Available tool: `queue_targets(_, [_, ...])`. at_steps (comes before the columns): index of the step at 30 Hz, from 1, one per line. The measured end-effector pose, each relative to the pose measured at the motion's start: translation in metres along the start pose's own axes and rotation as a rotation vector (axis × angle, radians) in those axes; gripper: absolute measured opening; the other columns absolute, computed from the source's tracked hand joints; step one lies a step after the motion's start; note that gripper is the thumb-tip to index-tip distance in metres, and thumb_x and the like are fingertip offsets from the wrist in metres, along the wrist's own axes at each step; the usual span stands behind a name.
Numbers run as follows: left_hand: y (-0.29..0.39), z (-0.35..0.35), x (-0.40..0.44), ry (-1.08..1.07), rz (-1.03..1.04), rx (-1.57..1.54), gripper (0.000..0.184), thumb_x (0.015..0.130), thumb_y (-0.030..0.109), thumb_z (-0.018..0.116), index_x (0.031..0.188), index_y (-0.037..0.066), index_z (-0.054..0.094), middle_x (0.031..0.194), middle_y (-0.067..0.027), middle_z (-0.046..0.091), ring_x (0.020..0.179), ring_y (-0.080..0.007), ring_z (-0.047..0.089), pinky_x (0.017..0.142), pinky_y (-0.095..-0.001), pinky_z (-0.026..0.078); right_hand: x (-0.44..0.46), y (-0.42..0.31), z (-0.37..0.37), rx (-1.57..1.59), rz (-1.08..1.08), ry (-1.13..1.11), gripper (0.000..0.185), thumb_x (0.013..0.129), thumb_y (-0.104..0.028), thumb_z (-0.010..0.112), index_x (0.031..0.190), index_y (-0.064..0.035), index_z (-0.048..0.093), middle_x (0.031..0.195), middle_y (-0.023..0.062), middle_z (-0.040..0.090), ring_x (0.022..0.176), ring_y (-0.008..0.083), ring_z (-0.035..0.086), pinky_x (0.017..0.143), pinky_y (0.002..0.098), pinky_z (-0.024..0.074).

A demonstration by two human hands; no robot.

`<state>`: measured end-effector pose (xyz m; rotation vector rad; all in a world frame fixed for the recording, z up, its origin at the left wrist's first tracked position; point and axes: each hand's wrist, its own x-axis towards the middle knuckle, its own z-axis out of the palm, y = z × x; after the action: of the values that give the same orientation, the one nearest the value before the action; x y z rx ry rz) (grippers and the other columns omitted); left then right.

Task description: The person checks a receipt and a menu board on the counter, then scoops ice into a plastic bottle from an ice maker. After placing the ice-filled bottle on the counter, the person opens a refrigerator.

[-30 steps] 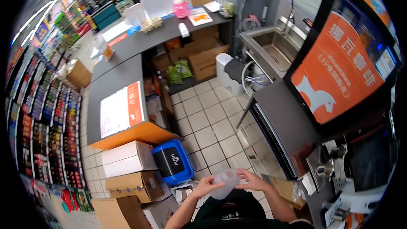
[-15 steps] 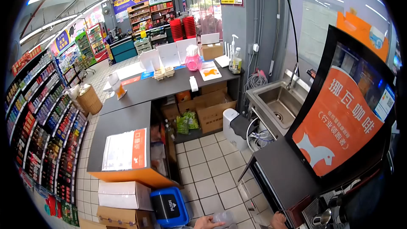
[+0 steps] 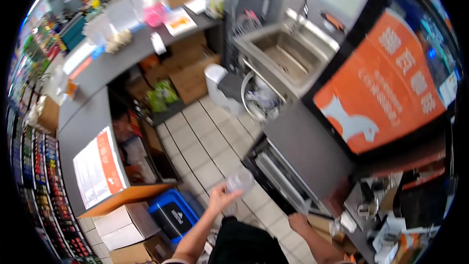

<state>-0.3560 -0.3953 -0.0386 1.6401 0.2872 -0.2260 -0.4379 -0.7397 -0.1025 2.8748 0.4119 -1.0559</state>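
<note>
A clear plastic cup tilts over the tiled floor, gripped by the fingers of my left hand. My right hand is closed beside the lower end of an open drawer or cabinet front under the dark counter. What its fingers hold, if anything, is hidden. The inside of that opening shows as a blurred silvery strip. A dark apron covers my front between the two arms.
A blue push-lid bin and cardboard boxes stand to the left. Ahead is a steel sink; right is a machine with an orange panel. A metal pitcher and papers lie at lower right. Counters run along the left.
The view has tipped downward and turned, so both forearms now show. My left hand with the cup appears higher in view, and my right hand is still by the counter's front.
</note>
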Motion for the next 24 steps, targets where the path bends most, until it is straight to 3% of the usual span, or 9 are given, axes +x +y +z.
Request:
queue_targets(3, [-0.010, 0.016, 0.029, 0.011, 0.056, -0.073, 0.034, 0.070, 0.028, 0.079, 0.087, 0.001, 0.066, 0.069, 0.0033, 0.058, 0.061, -0.0048, 0.049, 0.055, -0.0230, 0.040, -0.003, -0.021, 0.004, -0.010, -0.112, -0.150, 0.015, 0.077, -0.011, 0.056, 0.077, -0.0028, 0.068, 0.082, 0.0170, 0.067, 0.081, 0.0332, 0.065, 0.067, 0.0451, 0.0514])
queue_targets(6, [-0.027, 0.039, 0.053, 0.066, 0.068, -0.125, 0.031, 0.067, 0.025, 0.080, 0.084, 0.002, 0.066, 0.060, 0.0083, 0.041, 0.054, -0.0031, 0.029, 0.048, -0.0228, 0.023, 0.003, -0.041, -0.014, 0.049, -0.132, -0.255, 0.025, 0.083, -0.026, 0.059, 0.080, -0.0033, 0.069, 0.083, 0.0166, 0.067, 0.085, 0.0338, 0.065, 0.074, 0.0470, 0.0490])
queue_targets(10, [-0.051, 0.062, 0.080, 0.003, 0.170, -0.158, 0.034, 0.065, 0.026, 0.081, 0.085, 0.005, 0.065, 0.062, 0.0056, 0.032, 0.060, -0.0077, 0.031, 0.052, -0.0244, 0.027, 0.017, -0.047, -0.009, 0.115, -0.263, -0.357, 0.041, 0.087, -0.038, 0.055, 0.077, -0.0001, 0.067, 0.079, 0.0183, 0.066, 0.082, 0.0370, 0.064, 0.070, 0.0474, 0.0500])
queue_targets(13, [-0.068, 0.069, 0.093, -0.069, 0.323, 0.009, 0.040, 0.060, 0.031, 0.082, 0.086, 0.005, 0.065, 0.060, 0.0027, 0.036, 0.059, -0.0109, 0.034, 0.053, -0.0254, 0.030, 0.033, -0.044, 0.003, 0.247, -0.548, -0.486, 0.055, 0.089, -0.045, 0.050, 0.071, 0.0055, 0.063, 0.069, 0.0212, 0.063, 0.070, 0.0420, 0.061, 0.062, 0.0474, 0.0505])
queue_targets(16, [-0.085, 0.068, 0.092, -0.107, 0.527, 0.153, 0.047, 0.054, 0.036, 0.083, 0.085, 0.004, 0.067, 0.061, 0.0007, 0.045, 0.060, -0.0127, 0.034, 0.054, -0.0259, 0.031, 0.057, -0.041, -0.005, 0.417, -0.529, -1.019, 0.050, 0.092, -0.040, 0.048, 0.075, 0.0035, 0.065, 0.068, 0.0136, 0.064, 0.065, 0.0258, 0.065, 0.059, 0.0388, 0.0522])
queue_targets(18, [-0.106, 0.071, 0.085, -0.127, 0.480, 0.042, 0.052, 0.051, 0.040, 0.085, 0.083, 0.003, 0.066, 0.059, 0.0005, 0.043, 0.059, -0.0135, 0.033, 0.054, -0.0261, 0.031, 0.082, -0.017, -0.012, 0.848, -0.512, -1.006, 0.036, 0.092, -0.033, 0.052, 0.089, -0.0003, 0.066, 0.076, 0.0080, 0.067, 0.070, 0.0157, 0.064, 0.062, 0.0317, 0.0519])
queue_targets(19, [-0.108, 0.063, 0.085, -0.133, 0.694, 0.278, 0.053, 0.049, 0.043, 0.085, 0.079, 0.004, 0.065, 0.058, 0.0004, 0.042, 0.058, -0.0141, 0.033, 0.054, -0.0269, 0.030, 0.103, 0.002, -0.007, 1.068, -0.561, -0.777, 0.028, 0.091, -0.028, 0.056, 0.102, -0.0033, 0.064, 0.084, 0.0049, 0.068, 0.078, 0.0119, 0.063, 0.070, 0.0283, 0.0507])
queue_targets(23, [-0.111, 0.069, 0.073, -0.098, 0.879, 0.331, 0.051, 0.047, 0.043, 0.087, 0.066, 0.005, 0.059, 0.055, 0.0002, 0.039, 0.055, -0.0141, 0.031, 0.049, -0.0275, 0.027, 0.223, 0.045, -0.011, 1.019, -0.275, 0.788, 0.037, 0.087, -0.035, 0.059, 0.109, -0.0056, 0.060, 0.100, 0.0072, 0.063, 0.095, 0.0166, 0.058, 0.080, 0.0316, 0.0475])
queue_targets(24, [-0.113, 0.068, 0.070, -0.101, 0.899, 0.328, 0.051, 0.047, 0.043, 0.087, 0.066, 0.005, 0.059, 0.055, 0.0002, 0.039, 0.055, -0.0141, 0.031, 0.049, -0.0275, 0.027, 0.234, 0.050, -0.031, 0.796, -0.071, 0.853, 0.037, 0.087, -0.036, 0.059, 0.104, -0.0033, 0.060, 0.093, 0.0080, 0.062, 0.095, 0.0177, 0.059, 0.079, 0.0327, 0.0481])
